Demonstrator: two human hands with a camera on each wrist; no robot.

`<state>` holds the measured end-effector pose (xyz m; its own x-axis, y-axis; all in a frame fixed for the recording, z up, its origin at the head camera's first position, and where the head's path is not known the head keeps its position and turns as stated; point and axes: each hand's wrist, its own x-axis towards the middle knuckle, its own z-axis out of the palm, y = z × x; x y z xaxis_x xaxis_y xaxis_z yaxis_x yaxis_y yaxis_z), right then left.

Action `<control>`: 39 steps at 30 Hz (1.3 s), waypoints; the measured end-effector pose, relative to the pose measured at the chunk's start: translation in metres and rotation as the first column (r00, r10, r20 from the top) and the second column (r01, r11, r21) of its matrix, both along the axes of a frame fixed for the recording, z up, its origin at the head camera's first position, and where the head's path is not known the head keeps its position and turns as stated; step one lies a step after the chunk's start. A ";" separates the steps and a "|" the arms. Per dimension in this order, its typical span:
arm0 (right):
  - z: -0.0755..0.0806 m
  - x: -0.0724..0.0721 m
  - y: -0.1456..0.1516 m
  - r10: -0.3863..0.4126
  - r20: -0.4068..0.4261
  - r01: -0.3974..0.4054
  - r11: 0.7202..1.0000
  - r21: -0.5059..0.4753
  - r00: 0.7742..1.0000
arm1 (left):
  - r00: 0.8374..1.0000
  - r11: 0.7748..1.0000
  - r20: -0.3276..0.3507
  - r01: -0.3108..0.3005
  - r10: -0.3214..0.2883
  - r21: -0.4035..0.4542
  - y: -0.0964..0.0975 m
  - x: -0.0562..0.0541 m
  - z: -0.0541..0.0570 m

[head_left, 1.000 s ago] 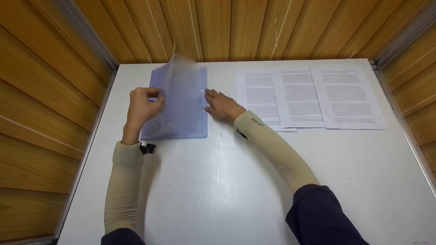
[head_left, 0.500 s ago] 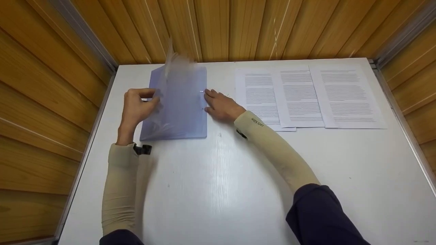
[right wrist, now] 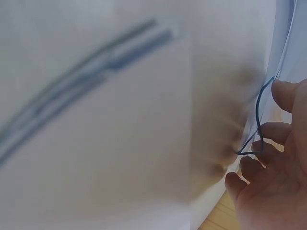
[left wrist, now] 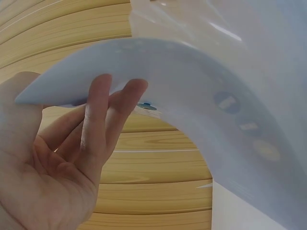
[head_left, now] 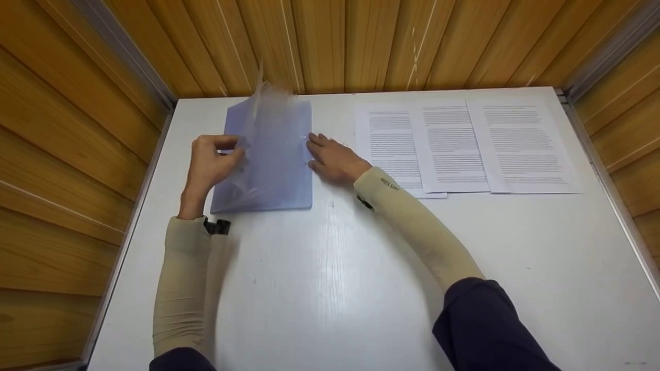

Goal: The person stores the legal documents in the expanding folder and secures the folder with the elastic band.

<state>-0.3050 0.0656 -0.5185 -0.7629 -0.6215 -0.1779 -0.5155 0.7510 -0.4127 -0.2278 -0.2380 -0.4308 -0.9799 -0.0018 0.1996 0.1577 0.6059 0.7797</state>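
Note:
A translucent blue folder (head_left: 289, 180) with clear plastic sleeves lies at the table's far left. My left hand (head_left: 211, 162) pinches a bundle of the raised sleeves (head_left: 265, 113) by their left edge; they stand up, fanned and partly blurred. Close up in the left wrist view, a greyish translucent sheet (left wrist: 168, 67) bends over in an arch from the left hand (left wrist: 62, 163), its thumb mostly hidden. My right hand (head_left: 337, 159) rests at the folder's right edge, fingertips touching it. In the right wrist view the right hand's fingers (right wrist: 288, 96) lie beside a dark blue curved outline.
Several printed paper sheets (head_left: 456, 144) overlap on the right half of the white table (head_left: 330, 288). Wooden panel walls (head_left: 371, 46) border the table at the back and both sides.
My left hand shifts left with the raised sleeves, then slightly back to the right. The right hand stays at the folder's edge.

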 end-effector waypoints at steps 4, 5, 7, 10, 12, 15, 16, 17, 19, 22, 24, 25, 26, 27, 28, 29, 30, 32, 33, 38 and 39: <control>0.001 0.000 0.002 -0.004 0.001 0.004 1.000 -0.008 1.000 | 1.000 1.000 -0.001 0.003 -0.003 -0.003 0.001 -0.001 -0.001; 0.002 0.000 0.002 -0.003 -0.003 0.003 1.000 -0.010 1.000 | 1.000 1.000 -0.003 0.005 -0.005 -0.001 0.001 -0.002 -0.002; 0.003 -0.001 0.004 0.002 -0.011 -0.002 1.000 -0.010 1.000 | 1.000 1.000 -0.003 0.012 -0.012 0.006 0.001 -0.002 -0.002; 0.006 -0.004 0.007 0.011 -0.022 -0.011 1.000 -0.002 1.000 | 1.000 1.000 -0.002 0.018 -0.018 0.017 0.002 -0.001 -0.002; 0.009 -0.005 0.009 0.011 -0.025 -0.011 1.000 0.006 1.000 | 1.000 1.000 0.005 0.018 -0.018 0.025 0.002 -0.001 -0.001; 0.014 -0.007 0.015 0.002 -0.024 -0.002 1.000 0.011 1.000 | 1.000 0.999 0.013 0.016 -0.017 0.029 0.003 0.001 -0.001; 0.016 -0.007 0.017 -0.001 -0.024 0.001 1.000 0.010 1.000 | 1.000 0.999 0.016 0.015 -0.015 0.029 0.003 0.001 -0.001; 0.018 -0.008 0.020 -0.002 -0.031 0.002 1.000 0.009 1.000 | 1.000 0.999 0.019 0.015 -0.015 0.028 0.003 0.001 -0.001; 0.022 -0.007 0.025 -0.004 -0.041 0.004 1.000 0.001 0.999 | 1.000 1.000 0.024 0.016 -0.016 0.026 0.003 0.002 0.000; 0.028 -0.007 0.034 -0.007 -0.064 0.006 1.000 -0.012 0.998 | 1.000 1.000 0.025 0.016 -0.016 0.019 0.004 0.001 0.000; 0.031 -0.005 0.041 -0.017 -0.076 0.016 1.000 -0.020 0.997 | 1.000 1.000 0.024 0.019 -0.019 0.018 0.005 0.001 0.000; 0.033 -0.005 0.044 -0.025 -0.081 0.023 0.999 -0.024 0.996 | 1.000 1.000 0.021 0.019 -0.020 0.018 0.005 0.001 0.000; 0.035 -0.005 0.048 -0.034 -0.083 0.032 0.999 -0.028 0.996 | 1.000 1.000 0.019 0.021 -0.022 0.018 0.005 0.001 0.001; 0.037 -0.004 0.051 -0.044 -0.088 0.041 0.999 -0.031 0.995 | 1.000 0.999 0.017 0.023 -0.024 0.022 0.005 0.001 0.001; 0.040 -0.004 0.055 -0.054 -0.089 0.051 0.998 -0.037 0.995 | 1.000 0.999 0.018 0.025 -0.025 0.028 0.005 0.001 0.001; 0.042 -0.003 0.059 -0.067 -0.090 0.063 0.997 -0.042 0.994 | 1.000 0.999 0.014 0.024 -0.024 0.027 0.004 0.001 0.001; 0.045 -0.002 0.063 -0.079 -0.092 0.075 0.996 -0.048 0.993 | 1.000 0.999 0.010 0.022 -0.023 0.025 0.004 0.000 0.001; 0.049 -0.001 0.072 -0.099 -0.103 0.093 0.994 -0.061 0.990 | 1.000 0.999 0.002 0.021 -0.021 0.024 0.004 0.001 0.000; 0.051 -0.001 0.077 -0.108 -0.111 0.101 0.993 -0.067 0.988 | 1.000 0.999 -0.001 0.021 -0.021 0.025 0.004 0.000 0.000; 0.059 -0.001 0.102 -0.154 -0.132 0.144 0.986 -0.083 0.979 | 1.000 0.999 -0.009 0.025 -0.024 0.030 0.003 0.001 -0.001; 0.061 -0.001 0.107 -0.163 -0.137 0.153 0.985 -0.084 0.977 | 1.000 0.999 -0.010 0.025 -0.025 0.032 0.002 0.001 -0.002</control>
<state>-0.3059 0.1729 -0.4575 -0.8667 -0.4984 -0.0188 -0.4504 0.7982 -0.4000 -0.2271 -0.2355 -0.4325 -0.9776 0.0163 0.2097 0.1805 0.5765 0.7969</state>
